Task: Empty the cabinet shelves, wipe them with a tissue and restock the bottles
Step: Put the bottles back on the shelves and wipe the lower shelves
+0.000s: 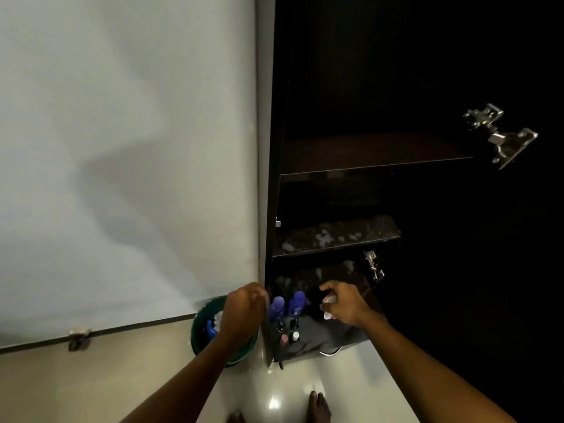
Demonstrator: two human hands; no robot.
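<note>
**Operator:** Where do things stand, and what should worry me?

**Spotter:** Your cabinet (335, 87) is open and very dark inside, so you are judging edges half blind. The middle shelf (335, 236) has no bottles on it and shows pale smears. I'd say it needs wiping, and anything you restock there now would sit on dirt. The bottom shelf (341, 334) holds the goods: two blue bottles (277, 306) upright at the left and four small bottles (293, 325) in front of them, near the front edge.

**Operator:** And my hands?

**Spotter:** They are apart, one on each side of the blue bottles. Your right hand (345, 303) is clamped on the tissue (328, 315). Your left hand (244, 309) is curled above the basin (201, 328), almost against the nearer blue bottle. I cannot tell whether it holds anything.

**Operator:** So what goes wrong?

**Spotter:** If you sweep the tissue leftward, you would likely tip a tall blue bottle onto the small bottles. Those could roll off the edge onto the floor (290, 386). Your left knuckles could tip that bottle just as easily.
</note>
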